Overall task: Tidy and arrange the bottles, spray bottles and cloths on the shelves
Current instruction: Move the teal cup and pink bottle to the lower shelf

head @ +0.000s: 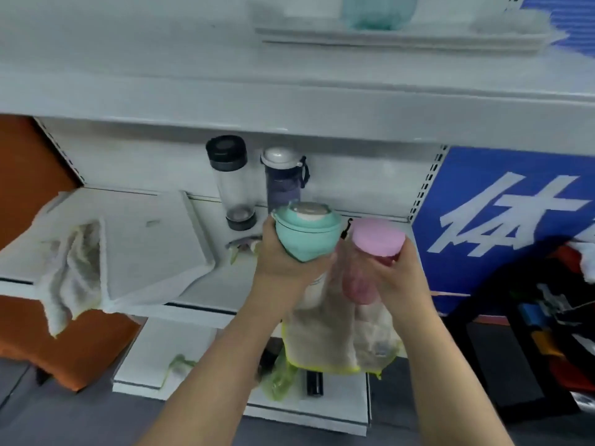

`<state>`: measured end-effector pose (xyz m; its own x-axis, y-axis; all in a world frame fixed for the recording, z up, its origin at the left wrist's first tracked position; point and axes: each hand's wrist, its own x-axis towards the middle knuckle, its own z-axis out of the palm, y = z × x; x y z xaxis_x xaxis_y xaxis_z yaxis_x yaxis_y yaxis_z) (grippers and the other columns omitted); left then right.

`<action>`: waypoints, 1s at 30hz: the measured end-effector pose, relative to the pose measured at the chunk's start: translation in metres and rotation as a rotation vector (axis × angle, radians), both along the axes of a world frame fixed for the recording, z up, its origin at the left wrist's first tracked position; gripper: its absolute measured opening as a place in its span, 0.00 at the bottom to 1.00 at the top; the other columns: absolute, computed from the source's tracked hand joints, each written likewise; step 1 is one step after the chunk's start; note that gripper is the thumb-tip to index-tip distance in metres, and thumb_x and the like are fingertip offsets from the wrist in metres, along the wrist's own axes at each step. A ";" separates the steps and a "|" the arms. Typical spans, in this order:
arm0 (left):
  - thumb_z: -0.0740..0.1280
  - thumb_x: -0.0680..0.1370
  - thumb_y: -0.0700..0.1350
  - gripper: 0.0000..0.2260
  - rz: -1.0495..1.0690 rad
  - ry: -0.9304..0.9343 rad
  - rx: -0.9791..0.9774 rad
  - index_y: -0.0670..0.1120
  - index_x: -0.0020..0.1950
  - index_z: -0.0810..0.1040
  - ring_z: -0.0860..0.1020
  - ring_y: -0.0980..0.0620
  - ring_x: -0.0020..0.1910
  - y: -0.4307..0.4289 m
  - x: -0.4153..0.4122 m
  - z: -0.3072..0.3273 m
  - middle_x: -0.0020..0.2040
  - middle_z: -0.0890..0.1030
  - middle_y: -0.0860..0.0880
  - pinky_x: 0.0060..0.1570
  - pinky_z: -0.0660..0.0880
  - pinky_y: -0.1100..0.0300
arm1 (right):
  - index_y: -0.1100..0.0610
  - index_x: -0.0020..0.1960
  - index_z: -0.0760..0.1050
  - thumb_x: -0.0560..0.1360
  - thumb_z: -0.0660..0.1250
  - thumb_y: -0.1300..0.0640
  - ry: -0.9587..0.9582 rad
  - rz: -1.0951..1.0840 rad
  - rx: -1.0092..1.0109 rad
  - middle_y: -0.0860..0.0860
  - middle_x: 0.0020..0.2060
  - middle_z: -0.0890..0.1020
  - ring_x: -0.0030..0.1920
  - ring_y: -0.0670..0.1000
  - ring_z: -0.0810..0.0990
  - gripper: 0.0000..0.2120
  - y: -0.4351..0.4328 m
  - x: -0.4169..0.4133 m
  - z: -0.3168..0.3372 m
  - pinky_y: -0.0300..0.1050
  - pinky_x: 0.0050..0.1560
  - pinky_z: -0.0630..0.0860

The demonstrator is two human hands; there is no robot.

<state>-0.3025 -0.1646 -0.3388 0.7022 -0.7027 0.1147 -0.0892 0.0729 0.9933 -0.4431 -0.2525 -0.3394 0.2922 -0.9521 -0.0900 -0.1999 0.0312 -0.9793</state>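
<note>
My left hand (283, 262) grips a bottle with a mint-green lid (306, 233) in front of the middle shelf (199, 297). My right hand (399, 275) grips a pink-lidded bottle (376, 239) beside it. The two bottles nearly touch. A beige cloth with a yellow-green hem (335, 336) hangs below both hands, and I cannot tell which hand holds it. At the back of the shelf stand a clear bottle with a black cap (230, 181) and a dark bottle with a white lid (283, 178).
A white tray (154, 239) lies on the shelf's left, with a white cloth (70, 275) draped over its edge. A teal container (378, 11) and trays sit on the upper shelf. The lower shelf (180, 349) holds a green cloth and a dark object. A blue sign (508, 220) is at right.
</note>
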 end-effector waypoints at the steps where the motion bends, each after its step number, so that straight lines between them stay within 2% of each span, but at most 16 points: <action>1: 0.82 0.59 0.36 0.36 0.003 -0.001 -0.035 0.53 0.59 0.69 0.82 0.60 0.48 -0.007 0.003 -0.006 0.52 0.82 0.53 0.45 0.78 0.66 | 0.45 0.63 0.73 0.61 0.79 0.39 -0.007 -0.008 -0.025 0.42 0.54 0.82 0.54 0.45 0.82 0.34 -0.005 0.002 -0.004 0.49 0.55 0.80; 5: 0.82 0.64 0.37 0.35 -0.022 -0.079 -0.092 0.57 0.60 0.67 0.79 0.69 0.47 -0.020 0.003 -0.021 0.53 0.79 0.59 0.43 0.74 0.74 | 0.45 0.60 0.74 0.65 0.77 0.43 -0.055 -0.063 -0.105 0.43 0.51 0.82 0.53 0.47 0.82 0.26 -0.019 0.005 -0.024 0.55 0.57 0.80; 8: 0.82 0.65 0.42 0.36 -0.014 -0.147 -0.139 0.53 0.66 0.66 0.79 0.68 0.49 -0.025 0.005 -0.031 0.56 0.78 0.58 0.42 0.74 0.74 | 0.45 0.57 0.74 0.61 0.75 0.40 -0.082 -0.066 -0.192 0.42 0.49 0.83 0.50 0.46 0.82 0.27 -0.025 0.010 -0.035 0.52 0.54 0.80; 12: 0.82 0.64 0.44 0.37 0.023 -0.207 -0.196 0.54 0.66 0.65 0.78 0.69 0.48 -0.033 0.005 -0.042 0.57 0.78 0.58 0.41 0.73 0.76 | 0.46 0.58 0.75 0.67 0.76 0.44 -0.136 -0.058 -0.197 0.44 0.49 0.83 0.49 0.48 0.83 0.23 -0.035 0.011 -0.048 0.48 0.48 0.79; 16: 0.82 0.64 0.46 0.35 0.040 -0.231 -0.240 0.57 0.64 0.65 0.78 0.70 0.47 -0.038 0.003 -0.061 0.55 0.79 0.59 0.40 0.73 0.77 | 0.47 0.58 0.75 0.69 0.75 0.44 -0.170 -0.076 -0.226 0.44 0.48 0.83 0.47 0.48 0.84 0.20 -0.042 0.011 -0.062 0.45 0.43 0.79; 18: 0.82 0.64 0.45 0.35 0.031 -0.247 -0.264 0.57 0.64 0.66 0.79 0.68 0.48 -0.041 0.003 -0.070 0.55 0.79 0.60 0.43 0.75 0.74 | 0.46 0.56 0.75 0.69 0.75 0.43 -0.196 -0.083 -0.253 0.44 0.47 0.83 0.46 0.47 0.84 0.19 -0.041 0.011 -0.068 0.44 0.42 0.78; 20: 0.82 0.64 0.44 0.34 0.014 -0.257 -0.284 0.56 0.63 0.67 0.80 0.66 0.49 -0.044 0.003 -0.078 0.55 0.79 0.59 0.45 0.77 0.71 | 0.46 0.57 0.75 0.67 0.75 0.42 -0.189 -0.072 -0.276 0.43 0.47 0.83 0.47 0.47 0.84 0.21 -0.041 0.012 -0.072 0.47 0.46 0.80; 23: 0.81 0.65 0.40 0.32 0.014 -0.253 -0.322 0.57 0.60 0.69 0.80 0.66 0.49 -0.049 0.003 -0.083 0.54 0.80 0.59 0.44 0.76 0.71 | 0.46 0.58 0.75 0.67 0.76 0.41 -0.174 -0.062 -0.293 0.43 0.47 0.83 0.48 0.47 0.84 0.23 -0.040 0.012 -0.072 0.47 0.47 0.80; 30: 0.82 0.65 0.46 0.38 0.055 -0.282 -0.396 0.51 0.70 0.67 0.79 0.61 0.56 -0.048 0.003 -0.097 0.60 0.79 0.56 0.54 0.78 0.64 | 0.46 0.59 0.75 0.67 0.77 0.42 -0.178 -0.054 -0.291 0.42 0.46 0.83 0.46 0.45 0.84 0.23 -0.046 0.014 -0.067 0.43 0.43 0.78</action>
